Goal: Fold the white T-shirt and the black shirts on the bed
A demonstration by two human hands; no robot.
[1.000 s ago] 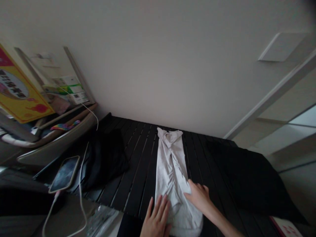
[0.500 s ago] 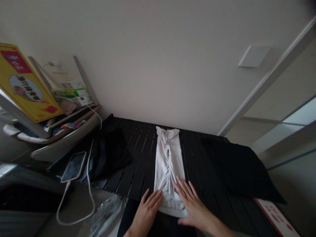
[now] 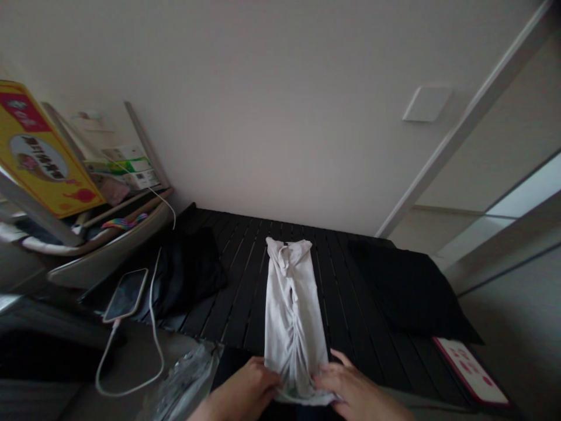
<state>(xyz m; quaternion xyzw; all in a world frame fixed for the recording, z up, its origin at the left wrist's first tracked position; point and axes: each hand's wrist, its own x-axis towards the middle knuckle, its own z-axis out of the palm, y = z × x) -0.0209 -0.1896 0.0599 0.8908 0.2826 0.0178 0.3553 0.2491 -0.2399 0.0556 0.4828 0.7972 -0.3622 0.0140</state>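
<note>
A white garment (image 3: 291, 316) with a gathered, ruched middle lies lengthwise, folded narrow, on the black slatted table (image 3: 245, 234). Its near end hangs at the table's front edge. My left hand (image 3: 252, 386) is closed on the near left corner, fingers curled over the cloth. At the near right corner, my right hand (image 3: 346, 386) pinches the fabric, its thumb below. Some of the fingertips are hidden by the cloth and the hands themselves.
Folded black cloth (image 3: 193, 269) lies left, beside a phone (image 3: 126, 295) on a white cable (image 3: 154, 316). More black cloth (image 3: 416, 292) covers a red-edged white box (image 3: 471, 371) at right. A clear plastic bag (image 3: 186, 380) is below; a yellow package (image 3: 41, 152) stands far left.
My hands went from lying flat on the garment to gripping its near corners. The garment has shifted slightly toward me, and the view has moved a little.
</note>
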